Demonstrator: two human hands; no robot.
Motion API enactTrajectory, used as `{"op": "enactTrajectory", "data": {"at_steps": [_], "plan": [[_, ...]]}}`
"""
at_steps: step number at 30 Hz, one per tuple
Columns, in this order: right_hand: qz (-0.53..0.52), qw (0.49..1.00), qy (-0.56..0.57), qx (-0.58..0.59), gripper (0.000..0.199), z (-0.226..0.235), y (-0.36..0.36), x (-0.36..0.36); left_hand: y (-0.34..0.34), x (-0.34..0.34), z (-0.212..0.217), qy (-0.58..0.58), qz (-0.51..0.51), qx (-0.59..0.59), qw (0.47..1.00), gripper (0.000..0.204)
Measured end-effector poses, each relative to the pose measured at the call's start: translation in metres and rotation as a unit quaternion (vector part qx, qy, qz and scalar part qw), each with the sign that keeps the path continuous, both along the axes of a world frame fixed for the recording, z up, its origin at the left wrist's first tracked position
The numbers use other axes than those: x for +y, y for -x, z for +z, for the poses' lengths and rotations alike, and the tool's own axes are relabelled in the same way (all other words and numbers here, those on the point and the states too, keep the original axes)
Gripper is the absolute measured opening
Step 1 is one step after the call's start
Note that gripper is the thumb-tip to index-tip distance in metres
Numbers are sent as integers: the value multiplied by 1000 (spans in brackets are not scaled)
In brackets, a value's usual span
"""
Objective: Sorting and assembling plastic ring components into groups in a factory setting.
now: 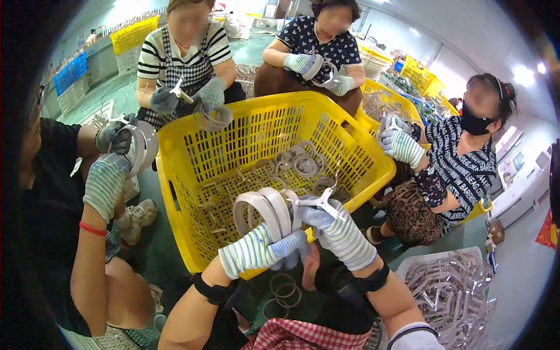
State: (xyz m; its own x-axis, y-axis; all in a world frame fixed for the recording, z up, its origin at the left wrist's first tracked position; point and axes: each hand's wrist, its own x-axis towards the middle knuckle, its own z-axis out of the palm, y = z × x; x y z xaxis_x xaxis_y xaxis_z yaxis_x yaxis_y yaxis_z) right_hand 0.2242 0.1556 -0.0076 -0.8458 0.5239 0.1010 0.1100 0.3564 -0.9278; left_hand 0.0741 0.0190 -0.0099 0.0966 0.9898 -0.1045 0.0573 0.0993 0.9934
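Note:
My left hand (259, 249), in a striped work glove, grips a stack of pale grey plastic rings (263, 211) held upright over the near rim of a big yellow basket (350, 140). My right hand (335, 230), also gloved, holds a small metal trimming tool (318, 201) with its tip against the rings. Several more rings (294, 164) and scrap pieces lie on the basket's floor. A few thin rings (283, 291) rest on the floor between my knees.
Four other gloved people sit around the basket, each handling rings: one at the left (116, 151), two at the back (192, 52) (321, 46), one at the right (461, 151). A white tray (449, 286) of grey pieces stands at my lower right. More yellow crates (420, 76) behind.

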Motion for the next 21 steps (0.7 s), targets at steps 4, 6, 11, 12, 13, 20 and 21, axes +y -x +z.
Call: {"op": "enactTrajectory", "data": {"at_steps": [4, 6, 11, 12, 13, 20, 21], "plan": [[-85, 947, 265, 160, 27, -14, 3, 16, 10, 20, -10, -313, 241, 76, 916, 25], [-112, 931, 286, 197, 26, -9, 2, 21, 25, 15, -1, -261, 261, 46, 928, 22], [-102, 838, 491, 215, 18, 1, 2, 24, 39, 19, -27, -394, 161, 260, 867, 21], [-90, 839, 499, 200, 18, 4, 2, 22, 40, 18, -30, -394, 161, 259, 867, 21], [-89, 838, 499, 200, 18, 8, 3, 18, 39, 15, -32, -336, 128, 248, 900, 19], [-115, 986, 117, 30, 18, 13, -8, 22, 53, -5, 13, -139, 308, -173, 925, 29], [-105, 989, 100, 30, 19, 9, -7, 20, 57, -6, 10, -150, 319, -194, 916, 31]]}}
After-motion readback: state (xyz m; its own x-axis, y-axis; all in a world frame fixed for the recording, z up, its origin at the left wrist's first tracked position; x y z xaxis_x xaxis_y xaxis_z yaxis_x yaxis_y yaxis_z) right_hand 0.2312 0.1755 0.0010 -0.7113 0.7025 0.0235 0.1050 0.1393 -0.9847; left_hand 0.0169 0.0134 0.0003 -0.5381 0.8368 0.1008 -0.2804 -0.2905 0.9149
